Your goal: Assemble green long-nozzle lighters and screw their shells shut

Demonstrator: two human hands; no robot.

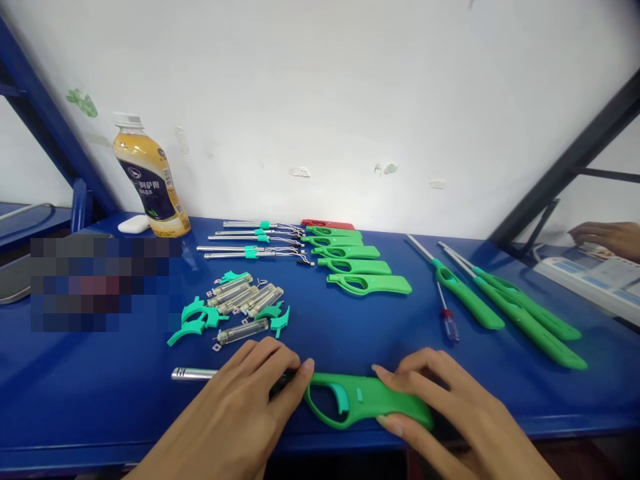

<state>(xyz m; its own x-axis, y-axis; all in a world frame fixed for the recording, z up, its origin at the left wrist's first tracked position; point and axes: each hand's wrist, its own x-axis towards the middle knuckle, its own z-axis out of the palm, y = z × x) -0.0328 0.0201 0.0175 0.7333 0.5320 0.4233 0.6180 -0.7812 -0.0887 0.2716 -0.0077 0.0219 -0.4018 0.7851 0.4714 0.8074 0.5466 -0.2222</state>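
A green long-nosed gas lighter (373, 395) lies at the table's front edge, its metal tube pointing left and a teal trigger showing inside the finger loop. My left hand (250, 407) is closed round the neck of the lighter, where tube and handle meet, hiding that joint. On the handle's right end, my right hand (450, 407) grips with the thumb below and fingers above. Just beyond my left hand lie several clear fuel tanks (243, 331) and loose teal triggers (193, 323).
Metal lighter tubes with wires (250, 253) and handle shells (370, 285) lie in rows at the back. Lighters with tubes (470, 297) and a screwdriver (450, 325) rest at right. A drink bottle (150, 180) stands back left. Another person's hand (610, 239) shows at far right.
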